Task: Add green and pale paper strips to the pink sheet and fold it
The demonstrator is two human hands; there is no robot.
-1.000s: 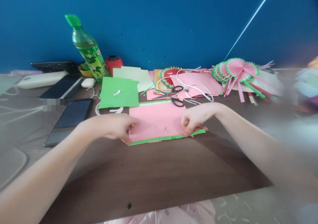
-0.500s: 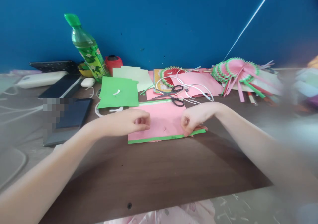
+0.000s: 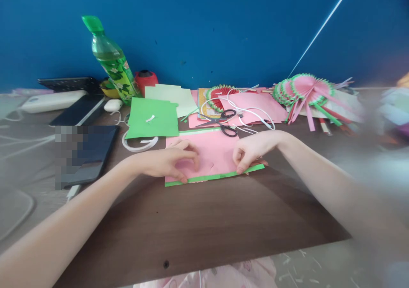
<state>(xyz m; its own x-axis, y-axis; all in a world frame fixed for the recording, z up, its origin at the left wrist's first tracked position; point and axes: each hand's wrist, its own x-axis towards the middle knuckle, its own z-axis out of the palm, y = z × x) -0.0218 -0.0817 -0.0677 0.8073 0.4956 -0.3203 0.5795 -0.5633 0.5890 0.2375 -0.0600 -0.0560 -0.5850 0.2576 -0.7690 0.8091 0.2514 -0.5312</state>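
A pink sheet of paper (image 3: 215,147) lies on the brown table, with a narrow green paper strip (image 3: 209,177) along its near edge. Over the sheet's left part is my left hand (image 3: 171,160), fingers apart and curved, the thumb tip at the green strip. At the right end my right hand (image 3: 252,149) is closed, its thumb and curled fingers pinching the strip edge of the pink paper. Its fingertips are partly hidden. Just behind the sheet lie black-handled scissors (image 3: 220,121), blades spread.
Green paper (image 3: 152,118) with a white scrap sits at left, near a tilted green bottle (image 3: 111,62). White cables (image 3: 270,119) loop over pink sheets. Folded paper fans (image 3: 305,90) stand at the back right. A dark tablet-like device (image 3: 102,151) lies left.
My left hand has opened from a loose curl and come down toward the near edge, its thumb now at the green strip. My right hand has barely moved.
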